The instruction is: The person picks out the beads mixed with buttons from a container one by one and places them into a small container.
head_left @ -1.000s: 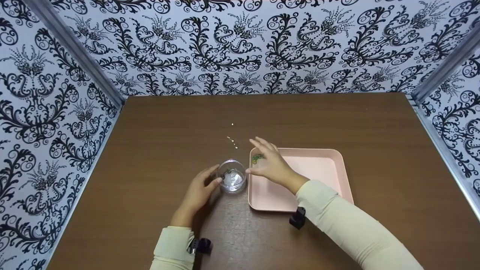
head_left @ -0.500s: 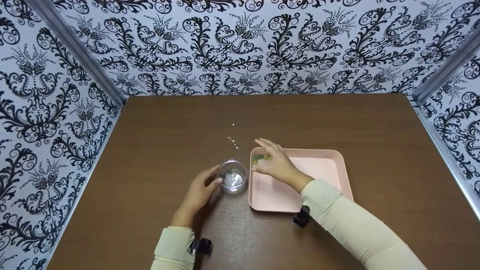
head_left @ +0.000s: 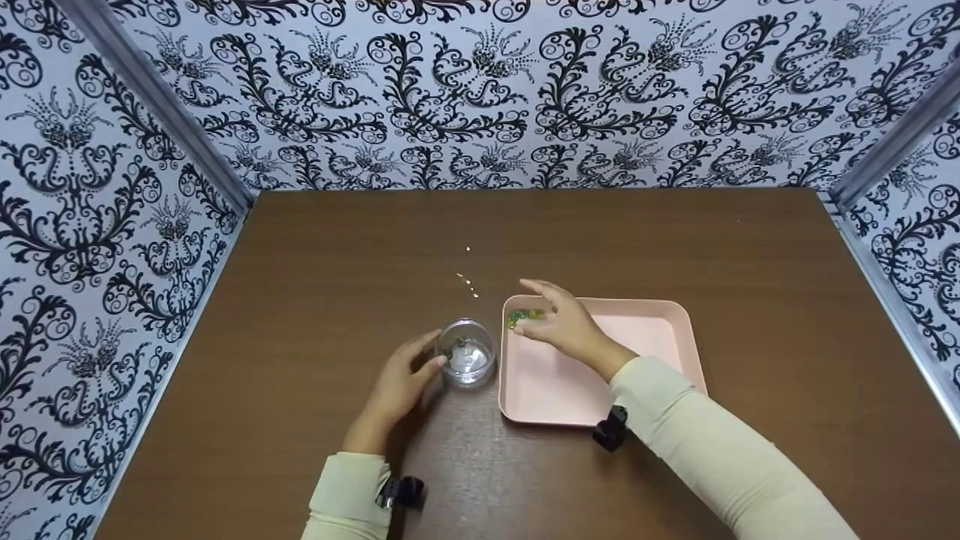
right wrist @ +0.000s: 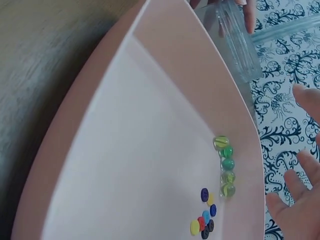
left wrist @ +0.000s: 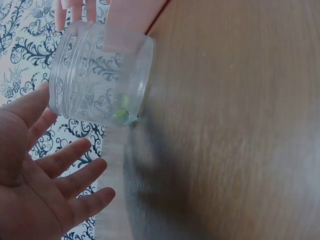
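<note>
A clear plastic jar (head_left: 466, 360) stands uncovered on the table, with green glass marbles (left wrist: 121, 116) at its bottom. My left hand (head_left: 397, 382) touches the jar's left side near the rim with thumb and index finger; the other fingers are spread out in the left wrist view. Over the far left part of a pink tray (head_left: 555, 397) hovers my right hand (head_left: 562, 326), fingers spread, nothing visible in them. Below it, several green and yellow marbles (right wrist: 227, 164) lie in a row along the tray wall. Several colored buttons (right wrist: 201, 220) lie close to that row.
Small white bits (head_left: 468, 283) are scattered on the brown wooden table (head_left: 337, 247) beyond the jar. The tray's left wall is close beside the jar. Patterned panels (head_left: 480, 90) enclose the table at the back and both sides.
My right hand has drawn back to the right over the tray, away from the jar, uncovering more of the marble row. The left hand and the jar stay put.
</note>
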Available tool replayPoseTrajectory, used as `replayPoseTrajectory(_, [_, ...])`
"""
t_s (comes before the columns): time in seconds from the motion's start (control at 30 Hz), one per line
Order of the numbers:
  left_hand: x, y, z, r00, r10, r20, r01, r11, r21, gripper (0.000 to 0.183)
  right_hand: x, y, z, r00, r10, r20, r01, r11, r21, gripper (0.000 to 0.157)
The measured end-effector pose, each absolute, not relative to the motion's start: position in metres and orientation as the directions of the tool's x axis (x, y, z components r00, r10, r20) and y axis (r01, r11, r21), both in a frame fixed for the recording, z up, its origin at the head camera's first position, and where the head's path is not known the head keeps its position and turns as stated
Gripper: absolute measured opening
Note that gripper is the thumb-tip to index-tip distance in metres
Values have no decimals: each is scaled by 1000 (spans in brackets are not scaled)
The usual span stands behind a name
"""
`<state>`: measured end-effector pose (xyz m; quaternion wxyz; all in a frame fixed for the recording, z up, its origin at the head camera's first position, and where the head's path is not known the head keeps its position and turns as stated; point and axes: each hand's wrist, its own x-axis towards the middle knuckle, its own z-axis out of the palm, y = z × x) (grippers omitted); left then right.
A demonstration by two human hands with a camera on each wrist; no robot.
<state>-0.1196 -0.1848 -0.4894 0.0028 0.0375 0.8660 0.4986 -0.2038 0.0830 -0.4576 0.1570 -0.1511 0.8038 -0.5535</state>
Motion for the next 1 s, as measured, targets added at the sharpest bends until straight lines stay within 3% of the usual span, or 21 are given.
replayPoseTrajectory(1.0, [-119, -185, -491, -997, 67, 29, 59, 510, 858, 44, -222, 95, -466, -945, -324, -45, -25, 208, -978, 49])
